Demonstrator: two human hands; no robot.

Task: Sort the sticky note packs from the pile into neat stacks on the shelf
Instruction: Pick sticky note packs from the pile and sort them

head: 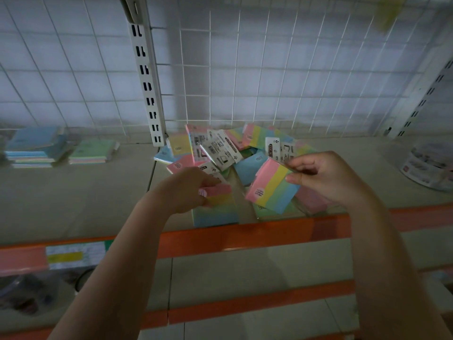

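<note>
Hands (328,177) (188,190) each pinch a striped pack (272,190) (218,192), apparently above the pile (228,150).

Place: we take this for a shop, at a retail display shelf.
Back wall: we see a white wire grid panel (294,69) behind the shelf, the sort used for hanging goods.
Upright: a white slotted shelving standard (147,77) runs up from the back edge of the shelf, with a second slotted upright (426,94) at the right.
Shelf edges: orange price rails (245,235) front each shelf tier, and we count more tiers below.
Label: a printed shelf tag (74,257) sits in the rail at the left.
Stock: many identical wrapped sticky note packs (220,148) with barcoded header cards lie at the back edge of the shelf (73,204), and matching stacks (36,148) stand at the left.
</note>
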